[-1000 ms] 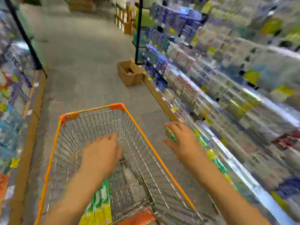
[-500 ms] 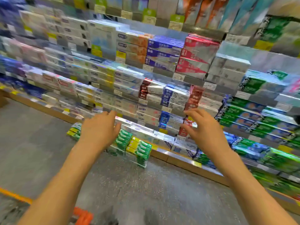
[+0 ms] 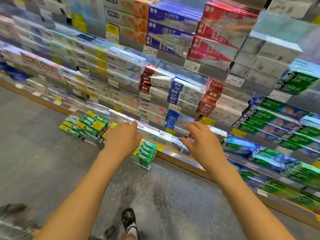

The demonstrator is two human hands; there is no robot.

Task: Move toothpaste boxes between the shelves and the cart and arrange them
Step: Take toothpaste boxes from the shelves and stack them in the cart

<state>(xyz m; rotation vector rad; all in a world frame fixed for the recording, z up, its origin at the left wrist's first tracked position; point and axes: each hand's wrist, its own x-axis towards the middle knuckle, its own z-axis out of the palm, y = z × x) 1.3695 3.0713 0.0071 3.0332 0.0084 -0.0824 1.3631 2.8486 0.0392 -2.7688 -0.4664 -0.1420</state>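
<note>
Moved: both hands are now lower and closer to the bottom shelf than before.
Left hand point(image 3: 122, 138): fingers loose, holding nothing, just above green and yellow toothpaste boxes point(image 3: 146, 152) on the grey floor point(image 3: 43, 153).
Right hand point(image 3: 201, 137): fingers spread wide, holding nothing, near white boxes point(image 3: 170, 138) on the shelf edge point(image 3: 183, 157).
</note>
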